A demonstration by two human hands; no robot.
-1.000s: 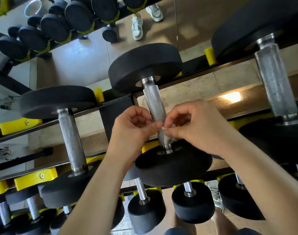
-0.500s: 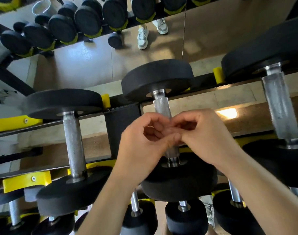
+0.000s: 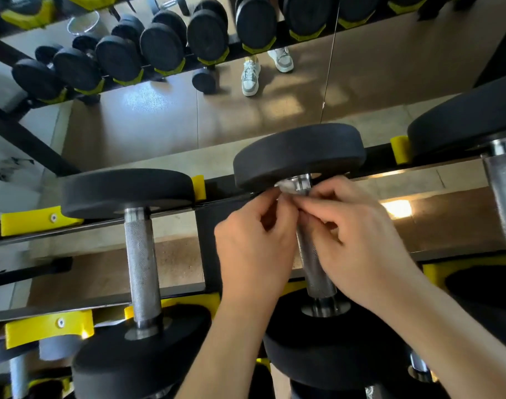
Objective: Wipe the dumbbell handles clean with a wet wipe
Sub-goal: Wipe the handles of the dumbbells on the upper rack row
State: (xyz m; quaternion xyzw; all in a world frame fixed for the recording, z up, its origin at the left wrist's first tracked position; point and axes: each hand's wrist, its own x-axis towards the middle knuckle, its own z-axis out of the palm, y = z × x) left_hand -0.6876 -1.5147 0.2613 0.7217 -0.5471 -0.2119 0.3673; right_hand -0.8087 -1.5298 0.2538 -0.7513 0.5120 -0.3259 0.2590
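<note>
A black-headed dumbbell lies across the rack in front of me, its knurled steel handle (image 3: 313, 263) running away from me. My left hand (image 3: 254, 240) and my right hand (image 3: 358, 243) meet at the far end of that handle, just under the far head (image 3: 300, 152). Both pinch a small white wet wipe (image 3: 284, 187) against the steel collar there. Much of the handle is hidden behind my hands. The near head (image 3: 326, 349) shows below my wrists.
A second dumbbell (image 3: 142, 263) lies parallel on the left and a third handle (image 3: 502, 194) at the right edge. Yellow saddles (image 3: 38, 220) sit on the black rack rails. A mirror behind reflects more dumbbells (image 3: 159, 47) and a person's sneakers (image 3: 250, 76).
Both hands have slid together with the wipe from the near part of the handle up to its far end by the far head.
</note>
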